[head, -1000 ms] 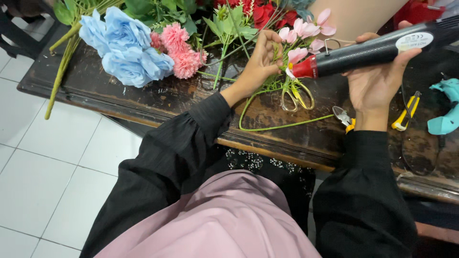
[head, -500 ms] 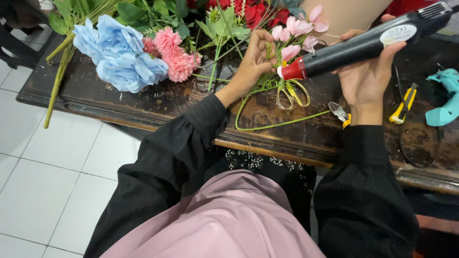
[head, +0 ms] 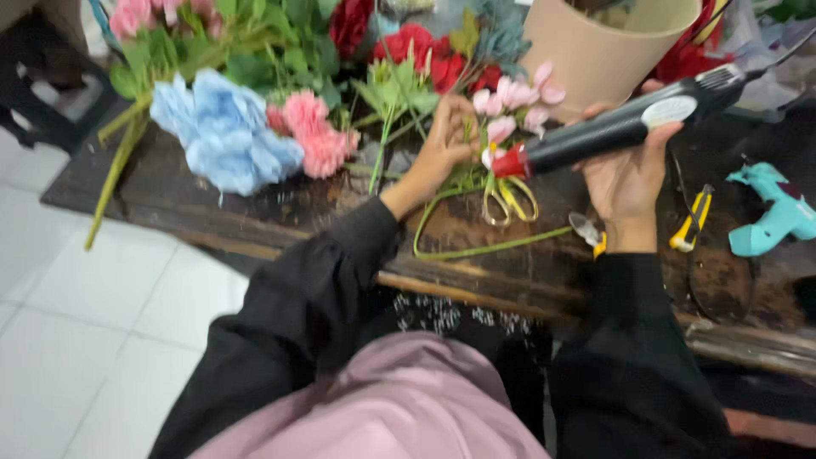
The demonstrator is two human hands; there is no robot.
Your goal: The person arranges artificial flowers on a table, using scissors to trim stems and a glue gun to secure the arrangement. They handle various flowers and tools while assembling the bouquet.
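Observation:
My right hand (head: pixel 627 174) grips a long black tool with a red tip (head: pixel 612 129), held level, its tip pointing left at a stem of small pink flowers (head: pixel 508 98). My left hand (head: pixel 444 146) is closed around the green stems of that pink flower stem, right beside the red tip. Both hands hover over a dark wooden table (head: pixel 212 212). A long green stem (head: pixel 489 249) curves across the table under my hands, next to yellow-handled scissors (head: pixel 508 197).
A blue flower bunch (head: pixel 223 132) and pink carnations (head: pixel 314 134) lie left; red flowers (head: pixel 416 47) and greenery lie behind. A beige round container (head: pixel 595 51) stands at the back. A yellow cutter (head: pixel 693 218) and teal glue gun (head: pixel 775 212) lie right. White floor tiles lie left.
The view has tilted down and shifted, so the table sits lower in frame. My hands stay together on the pink flower stem and the tool, the tool now a little more level.

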